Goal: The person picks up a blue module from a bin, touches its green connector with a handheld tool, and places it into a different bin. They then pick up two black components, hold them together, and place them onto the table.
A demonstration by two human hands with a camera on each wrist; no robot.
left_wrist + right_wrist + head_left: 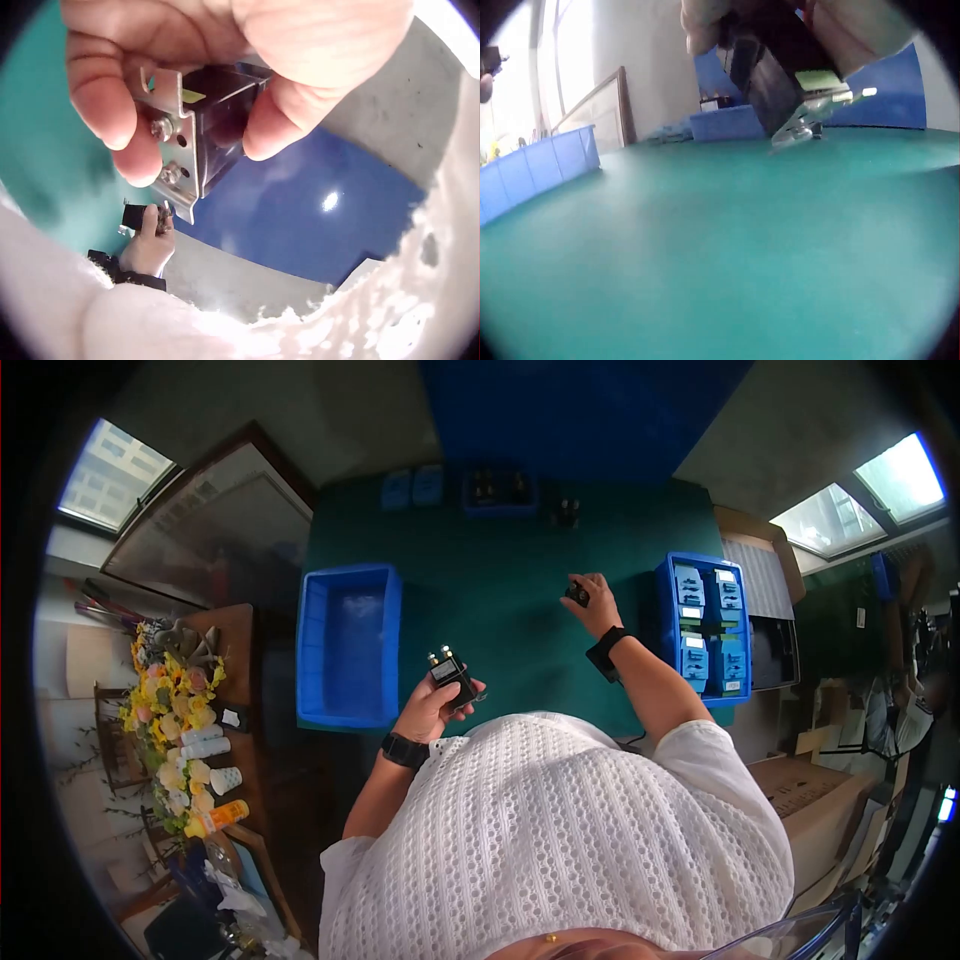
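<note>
My left hand [437, 703] grips a black relay [455, 674] with two metal posts on top and a pale label, close in front of the white shirt. In the left wrist view, thumb and fingers pinch its dark body, and its metal mounting bracket [192, 146] shows two screws. Over the green table, my right hand [601, 608] holds a second dark relay [577, 595] in its fingertips. The right wrist view shows this relay [769, 86] tilted just above the tabletop, with a green label and a metal bracket at its lower end.
A blue bin [392, 650] stands at the table's left. On the right, another blue bin [662, 600] holds several blue boxes. Along the back are a blue tray [500, 510] with dark parts, light-blue boxes [428, 486] and another small dark part [567, 512].
</note>
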